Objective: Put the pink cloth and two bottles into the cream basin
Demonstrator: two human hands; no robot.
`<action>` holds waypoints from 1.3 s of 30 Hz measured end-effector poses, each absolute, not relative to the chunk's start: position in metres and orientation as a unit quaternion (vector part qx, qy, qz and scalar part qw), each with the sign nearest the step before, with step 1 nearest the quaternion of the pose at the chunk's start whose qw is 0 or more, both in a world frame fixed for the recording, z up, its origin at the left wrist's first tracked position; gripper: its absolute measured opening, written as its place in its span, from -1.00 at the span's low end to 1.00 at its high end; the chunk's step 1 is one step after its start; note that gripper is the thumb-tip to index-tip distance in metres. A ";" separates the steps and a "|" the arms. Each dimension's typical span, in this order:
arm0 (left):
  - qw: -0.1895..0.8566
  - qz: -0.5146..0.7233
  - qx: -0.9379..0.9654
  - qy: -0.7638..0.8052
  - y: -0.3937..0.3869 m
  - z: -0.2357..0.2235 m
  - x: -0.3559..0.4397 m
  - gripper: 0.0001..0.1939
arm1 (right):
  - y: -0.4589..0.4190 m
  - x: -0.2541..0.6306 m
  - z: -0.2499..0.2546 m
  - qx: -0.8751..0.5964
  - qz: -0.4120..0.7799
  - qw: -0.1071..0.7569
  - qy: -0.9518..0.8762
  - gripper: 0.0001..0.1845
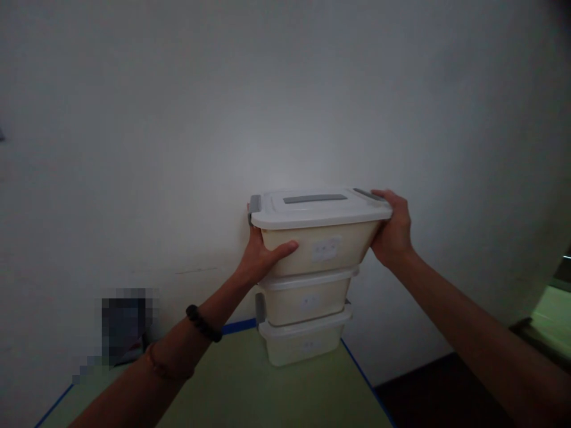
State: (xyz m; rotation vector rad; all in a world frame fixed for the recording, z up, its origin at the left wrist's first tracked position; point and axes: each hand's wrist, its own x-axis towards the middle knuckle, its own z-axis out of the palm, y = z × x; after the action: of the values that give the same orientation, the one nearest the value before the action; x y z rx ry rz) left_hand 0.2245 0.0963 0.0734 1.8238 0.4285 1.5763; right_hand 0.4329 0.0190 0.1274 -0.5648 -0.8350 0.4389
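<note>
Both of my hands grip the top storage box (285, 246), a cream box with a white lid, grey end latches, a grey strip on the lid and a pale label on its front. My left hand (263, 255) wraps its left end, thumb across the front wall. At the right end, my right hand (395, 229) is closed around the lid's edge and side. Directly below are two similar boxes, a middle box (285, 306) and a bottom box (289, 348), stacked upright. Whether the top box rests fully on the middle lid I cannot tell.
The stack stands on a pale green tabletop (223, 386) edged with blue tape (238, 326), close against a white wall (200, 148). A blurred-out dark object (127, 324) is on the table's left side. Dark floor (428, 395) shows beyond the right edge.
</note>
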 end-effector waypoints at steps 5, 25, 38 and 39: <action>0.350 0.644 0.653 0.190 0.081 0.078 0.211 -0.12 | 0.007 0.421 0.118 -0.251 0.239 0.840 -0.416 -0.68; 0.438 0.656 0.543 0.289 0.036 -0.009 0.092 -0.42 | -0.030 0.347 0.046 -0.320 0.198 0.649 -0.661 -0.55; 0.437 0.600 0.628 0.233 0.053 -0.001 0.108 -0.38 | -0.019 0.352 0.059 -0.356 0.148 0.597 -0.703 -0.54; 0.434 0.600 0.628 0.238 0.052 -0.001 0.107 -0.42 | -0.019 0.352 0.058 -0.355 0.153 0.596 -0.704 -0.54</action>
State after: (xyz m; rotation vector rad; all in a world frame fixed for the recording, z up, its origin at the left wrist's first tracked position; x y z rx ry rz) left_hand 0.1072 0.0523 -0.0006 1.5653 0.5921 1.4957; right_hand 0.3524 -0.0191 0.0584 -0.8243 -1.6335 0.3555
